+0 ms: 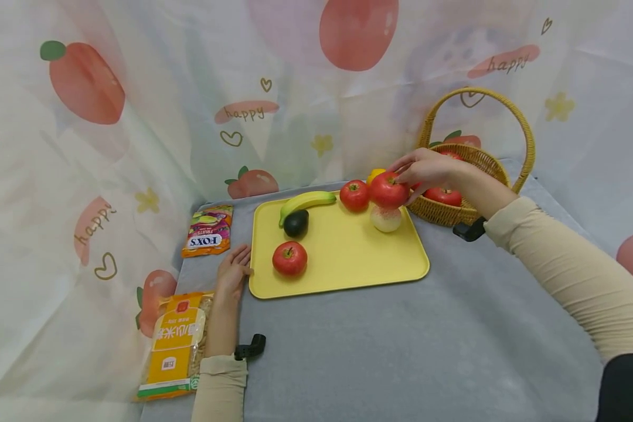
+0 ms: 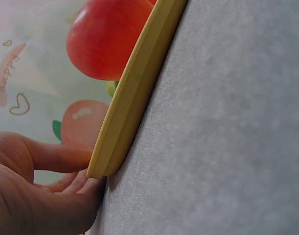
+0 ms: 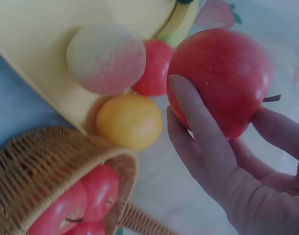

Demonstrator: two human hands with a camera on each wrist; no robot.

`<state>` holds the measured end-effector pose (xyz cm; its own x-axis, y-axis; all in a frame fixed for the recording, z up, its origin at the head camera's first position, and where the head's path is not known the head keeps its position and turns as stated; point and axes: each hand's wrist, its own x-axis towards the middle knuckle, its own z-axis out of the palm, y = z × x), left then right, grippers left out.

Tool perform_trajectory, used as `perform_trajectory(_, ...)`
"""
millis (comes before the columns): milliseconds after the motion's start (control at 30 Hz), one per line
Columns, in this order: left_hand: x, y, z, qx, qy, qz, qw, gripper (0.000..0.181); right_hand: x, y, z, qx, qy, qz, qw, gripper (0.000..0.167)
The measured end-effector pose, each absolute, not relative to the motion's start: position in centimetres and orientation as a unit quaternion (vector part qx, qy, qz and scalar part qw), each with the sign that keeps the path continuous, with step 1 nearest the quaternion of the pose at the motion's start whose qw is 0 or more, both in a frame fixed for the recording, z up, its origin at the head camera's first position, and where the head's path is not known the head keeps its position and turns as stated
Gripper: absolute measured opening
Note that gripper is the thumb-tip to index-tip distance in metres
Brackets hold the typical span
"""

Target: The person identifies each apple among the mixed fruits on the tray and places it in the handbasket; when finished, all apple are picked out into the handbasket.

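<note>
My right hand grips a red apple above the right side of a yellow tray; in the right wrist view its fingers curl round the apple. Close below that apple lies a pale peach, with another red apple and a yellow-orange fruit beside it. At the tray's left edge, my left hand pinches the rim, the thumb on top and fingers at the underside in the left wrist view. A banana, a dark avocado-like fruit and a red apple also lie on the tray.
Right of the tray stands a wicker basket with a tall handle, holding several red apples. A FOX'S candy bag and a yellow food packet lie on the left. A printed curtain hangs behind the grey tabletop.
</note>
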<state>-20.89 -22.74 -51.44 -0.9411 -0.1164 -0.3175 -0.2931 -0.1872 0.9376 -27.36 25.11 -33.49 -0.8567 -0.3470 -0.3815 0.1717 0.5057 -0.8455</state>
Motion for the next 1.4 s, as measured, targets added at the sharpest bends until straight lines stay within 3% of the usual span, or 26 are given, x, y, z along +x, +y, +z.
perform_trajectory(800,-20.7,-22.3,-51.4,-0.167,0.642,0.746,0.061,0.079,-29.5,31.8,-33.3,0.042,0.786,-0.56,0.258,0.061)
perform_trajectory(1233,-20.6,-22.2,-51.5,-0.179,0.64,0.745,0.059,0.08,-30.9,34.0,-33.4,0.109,0.795,-0.563,0.198,0.064)
perform_trajectory(1400,-20.8,-21.8,-51.4,-0.176,0.638,0.747,0.059,0.08,-31.2,35.4,-33.4,0.131,0.797,-0.564,0.171,0.055)
